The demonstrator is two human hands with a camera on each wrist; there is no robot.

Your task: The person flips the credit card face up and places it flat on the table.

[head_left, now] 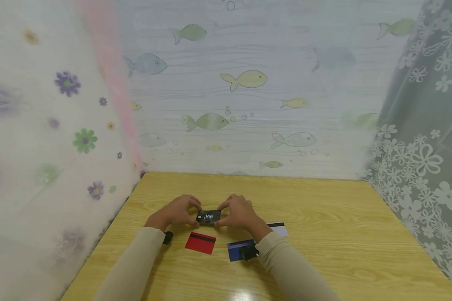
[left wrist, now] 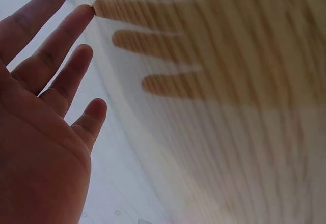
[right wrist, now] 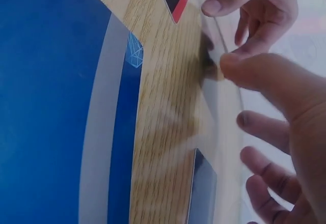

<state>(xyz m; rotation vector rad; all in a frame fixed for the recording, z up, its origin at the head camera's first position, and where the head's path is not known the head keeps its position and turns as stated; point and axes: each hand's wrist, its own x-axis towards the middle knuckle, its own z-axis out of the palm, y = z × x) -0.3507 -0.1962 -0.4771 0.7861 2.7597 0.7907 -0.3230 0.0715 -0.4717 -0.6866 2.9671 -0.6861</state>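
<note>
A black card with "Vip" printed on it (head_left: 209,217) is held by its two ends, facing up, over the wooden table. My left hand (head_left: 175,211) grips its left end, thumb at the lower corner and a finger at the upper one. On the right end, my right hand (head_left: 239,213) pinches in the same way. The left wrist view shows the left hand's other fingers (left wrist: 66,76) spread and fairly straight, with the card out of sight. Thumbs of both hands face each other in the right wrist view, the right thumb (right wrist: 260,74) nearer.
Nearer than the black card lies a red card (head_left: 201,243) with a black stripe. A blue card (head_left: 234,252) is under the right wrist's camera, partly covered. Beyond the right forearm lies a white card (head_left: 280,229) with a dark stripe. Patterned curtains (head_left: 248,138) border the wooden table (head_left: 335,242).
</note>
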